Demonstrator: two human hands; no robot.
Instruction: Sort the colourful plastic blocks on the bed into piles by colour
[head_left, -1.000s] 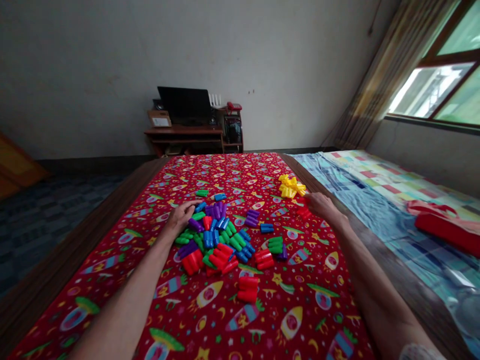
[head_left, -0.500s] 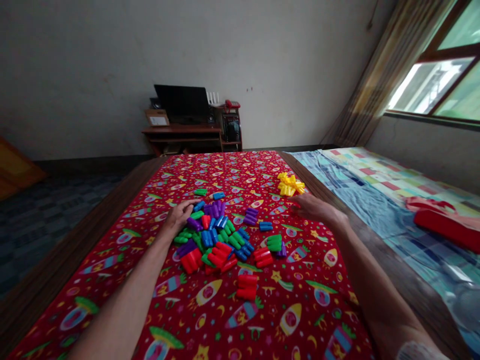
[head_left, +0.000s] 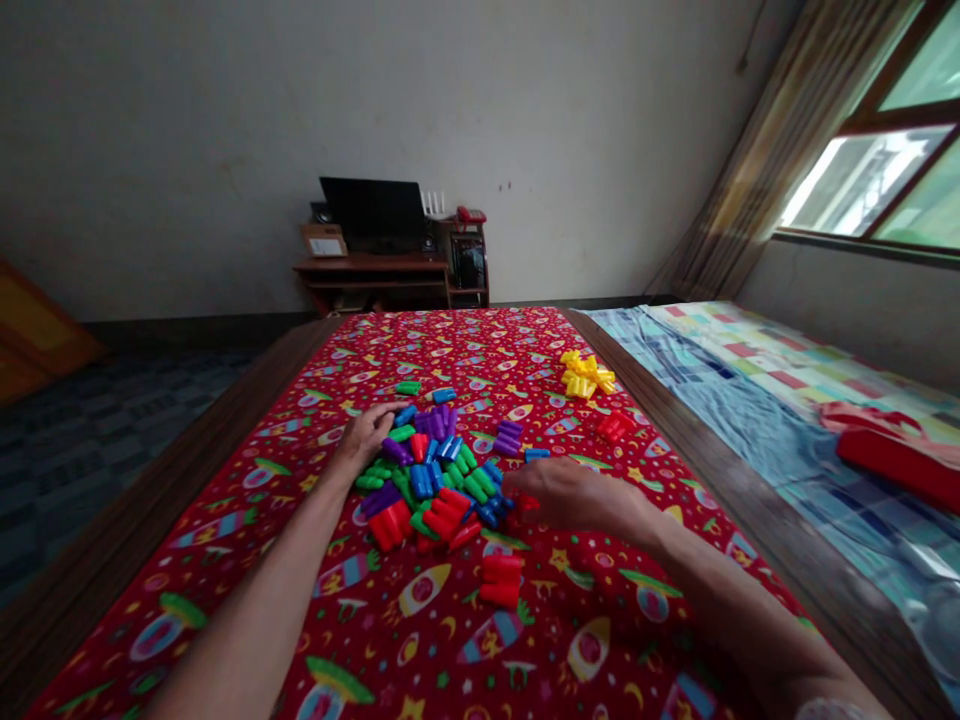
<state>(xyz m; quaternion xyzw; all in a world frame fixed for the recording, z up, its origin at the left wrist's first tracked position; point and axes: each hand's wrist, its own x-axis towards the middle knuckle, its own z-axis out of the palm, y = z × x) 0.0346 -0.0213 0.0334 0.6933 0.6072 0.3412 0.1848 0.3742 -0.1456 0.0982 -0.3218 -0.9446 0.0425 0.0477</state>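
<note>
Landmark: the mixed pile [head_left: 422, 480] of small ribbed plastic pieces (red, blue, green, purple), lying on the cloth-covered worktop [head_left: 690, 440].

Handling (judged): pieces look light, stiff and hard-walled, unlikely to break. Glossy surface, so probably a little slippery. Each seems formed of rounded tubes side by side; best hold is likely thumb and forefinger across the flanks, or down in the grooves. Inside the pile they overlap, so lifting one may shift its neighbours.

Left grip [head_left: 367, 432]: at the pile's far-left edge, fingers curled, tips against or just beside a blue piece [head_left: 406, 415]. Cannot tell whether it is held.

Right grip [head_left: 566, 492]: low, just right of the pile, palm down. Red piece [head_left: 527, 502] shows beneath the fingers; whether gripped or merely covered, cannot tell.

Loose pieces: yellow cluster [head_left: 587, 377] beyond the pile and to its right; red group [head_left: 615, 426] right of the pile, nearer than the yellow; purple piece [head_left: 508, 437] just off the pile's right side; single red block [head_left: 500, 580] on its near side.

Containers: none seen holding pieces. Cardboard box [head_left: 324, 240] on a wooden stand [head_left: 375, 262], well beyond the pile; contents not visible.
</note>
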